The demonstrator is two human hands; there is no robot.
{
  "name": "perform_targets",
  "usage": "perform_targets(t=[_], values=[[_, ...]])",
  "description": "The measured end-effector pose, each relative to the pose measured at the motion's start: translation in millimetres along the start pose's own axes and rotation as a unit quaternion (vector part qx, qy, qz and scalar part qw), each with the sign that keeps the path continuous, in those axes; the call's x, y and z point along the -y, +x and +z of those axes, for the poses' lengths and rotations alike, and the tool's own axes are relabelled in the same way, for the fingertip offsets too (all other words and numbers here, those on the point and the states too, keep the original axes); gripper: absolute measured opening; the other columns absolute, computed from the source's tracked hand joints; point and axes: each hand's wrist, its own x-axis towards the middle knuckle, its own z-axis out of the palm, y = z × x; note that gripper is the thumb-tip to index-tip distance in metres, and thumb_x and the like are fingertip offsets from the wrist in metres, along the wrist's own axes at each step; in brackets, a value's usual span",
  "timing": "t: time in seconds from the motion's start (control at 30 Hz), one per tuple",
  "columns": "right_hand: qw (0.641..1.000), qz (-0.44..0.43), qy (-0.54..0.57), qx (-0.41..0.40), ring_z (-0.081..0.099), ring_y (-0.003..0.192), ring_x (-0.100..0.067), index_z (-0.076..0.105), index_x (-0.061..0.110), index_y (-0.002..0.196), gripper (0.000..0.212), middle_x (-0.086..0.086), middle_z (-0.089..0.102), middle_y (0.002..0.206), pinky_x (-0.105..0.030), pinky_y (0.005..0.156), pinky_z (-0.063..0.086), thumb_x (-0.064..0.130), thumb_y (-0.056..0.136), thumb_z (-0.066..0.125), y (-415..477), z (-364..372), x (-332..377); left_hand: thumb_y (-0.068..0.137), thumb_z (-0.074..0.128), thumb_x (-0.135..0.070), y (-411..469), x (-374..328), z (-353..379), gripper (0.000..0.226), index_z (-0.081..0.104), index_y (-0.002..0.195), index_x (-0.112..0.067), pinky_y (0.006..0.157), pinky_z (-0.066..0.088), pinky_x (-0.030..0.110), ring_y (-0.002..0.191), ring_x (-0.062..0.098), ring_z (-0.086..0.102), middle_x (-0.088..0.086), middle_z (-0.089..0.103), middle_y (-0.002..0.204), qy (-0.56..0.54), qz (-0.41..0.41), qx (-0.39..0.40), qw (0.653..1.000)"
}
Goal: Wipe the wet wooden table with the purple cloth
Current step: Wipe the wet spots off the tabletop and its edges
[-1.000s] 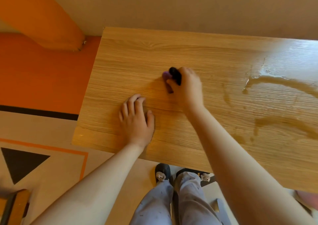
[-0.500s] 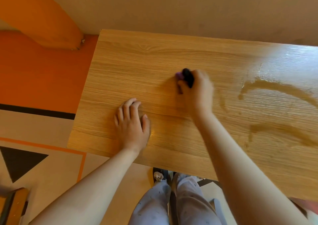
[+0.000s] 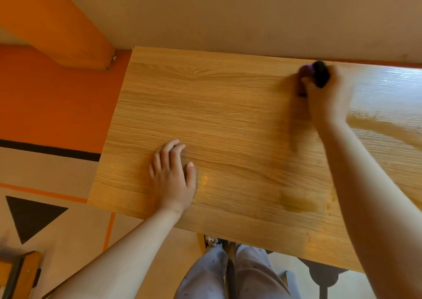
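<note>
Right hand (image 3: 324, 97) swept from bench (image 3: 228, 120) centre to 1 o'clock, fingers balled on purple cloth (image 3: 304, 70).
Left hand (image 3: 173, 179) flat, empty. Risk: small wad smears puddle (image 3: 388, 129) off edge.

A person's left hand (image 3: 172, 177) lies flat, palm down, fingers together and pointing away, thumb spread to the side. The right arm stretches far forward, its motion-blurred right hand (image 3: 326, 95) curled into a closed grip, knuckles up, wrist straight.
</note>
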Motion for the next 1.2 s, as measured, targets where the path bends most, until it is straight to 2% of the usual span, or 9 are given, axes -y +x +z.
perform_targets(t=[0.2, 0.3, 0.4, 0.5, 0.6, 0.77, 0.9, 1.0, 1.2], values=[[0.997, 0.071, -0.020, -0.035, 0.060, 0.100, -0.026, 0.062, 0.012, 0.109, 0.033, -0.009, 0.064, 0.108, -0.034, 0.079, 0.047, 0.033, 0.082, 0.063, 13, 2, -7, 0.086, 0.043, -0.029, 1, 0, 0, 0.039, 0.054, 0.119, -0.012, 0.095, 0.030, 0.041, 0.119, 0.026, 0.043, 0.003, 0.049, 0.134, 0.001, -0.002, 0.004, 1.000], [1.000, -0.010, 0.008, 0.016, 0.057, 0.100, -0.027, 0.060, 0.010, 0.106, 0.033, -0.009, 0.062, 0.108, -0.036, 0.081, 0.045, 0.036, 0.087, 0.061, -12, 34, 38, 0.086, 0.043, -0.029, 1, 0, -1, 0.039, 0.053, 0.120, -0.013, 0.095, 0.030, 0.040, 0.119, 0.026, 0.044, 0.003, 0.048, 0.135, 0.008, -0.004, 0.008, 1.000], [0.989, -0.119, 0.015, 0.089, 0.053, 0.100, -0.025, 0.058, 0.006, 0.103, 0.028, -0.009, 0.059, 0.109, -0.028, 0.072, 0.036, 0.031, 0.090, 0.059, -41, 70, 87, 0.087, 0.041, -0.031, 1, 1, 0, 0.039, 0.053, 0.120, -0.013, 0.095, 0.031, 0.041, 0.119, 0.026, 0.044, 0.002, 0.048, 0.135, 0.014, -0.005, 0.014, 1.000], [0.980, -0.162, 0.014, 0.116, 0.052, 0.101, -0.025, 0.057, 0.004, 0.105, 0.026, -0.010, 0.058, 0.109, -0.031, 0.069, 0.040, 0.027, 0.091, 0.057, -44, 83, 105, 0.088, 0.041, -0.032, 2, 1, -1, 0.038, 0.053, 0.120, -0.014, 0.096, 0.030, 0.040, 0.119, 0.026, 0.043, 0.002, 0.048, 0.135, 0.017, -0.005, 0.016, 1.000], [0.984, -0.142, 0.032, 0.099, 0.052, 0.100, -0.024, 0.058, 0.005, 0.104, 0.029, -0.010, 0.058, 0.108, -0.031, 0.072, 0.040, 0.031, 0.091, 0.057, -26, 72, 90, 0.088, 0.041, -0.031, 1, 0, -1, 0.038, 0.053, 0.120, -0.014, 0.095, 0.030, 0.041, 0.119, 0.026, 0.043, 0.002, 0.048, 0.135, 0.016, -0.004, 0.013, 1.000], [0.999, -0.041, -0.009, 0.018, 0.054, 0.105, -0.030, 0.058, 0.005, 0.109, 0.030, -0.013, 0.059, 0.113, -0.037, 0.087, 0.042, 0.025, 0.087, 0.060, 23, 26, 37, 0.086, 0.042, -0.031, 1, -1, -1, 0.040, 0.054, 0.120, -0.013, 0.095, 0.031, 0.042, 0.121, 0.026, 0.043, 0.002, 0.049, 0.135, 0.008, -0.008, 0.014, 1.000], [0.999, 0.023, -0.027, -0.027, 0.053, 0.106, -0.029, 0.056, 0.005, 0.113, 0.030, -0.013, 0.056, 0.117, -0.035, 0.087, 0.043, 0.022, 0.088, 0.060, 33, 3, 10, 0.085, 0.043, -0.030, 2, 0, -1, 0.039, 0.053, 0.119, -0.014, 0.095, 0.031, 0.042, 0.121, 0.026, 0.043, 0.002, 0.048, 0.135, 0.000, -0.008, 0.014, 1.000], [0.998, 0.040, -0.021, -0.038, 0.053, 0.106, -0.029, 0.057, 0.006, 0.112, 0.030, -0.013, 0.056, 0.116, -0.036, 0.088, 0.044, 0.025, 0.089, 0.059, 24, 17, 26, 0.086, 0.042, -0.030, 1, 0, -1, 0.039, 0.054, 0.119, -0.014, 0.094, 0.033, 0.043, 0.120, 0.026, 0.044, 0.002, 0.049, 0.135, -0.003, -0.008, 0.012, 1.000], [0.987, -0.135, 0.015, 0.080, 0.051, 0.107, -0.024, 0.058, 0.009, 0.114, 0.028, -0.007, 0.057, 0.114, -0.033, 0.079, 0.043, 0.023, 0.089, 0.058, -18, 84, 100, 0.088, 0.041, -0.032, 1, 3, 0, 0.039, 0.053, 0.120, -0.015, 0.096, 0.034, 0.045, 0.121, 0.026, 0.044, 0.001, 0.048, 0.135, 0.000, -0.010, 0.017, 1.000]])
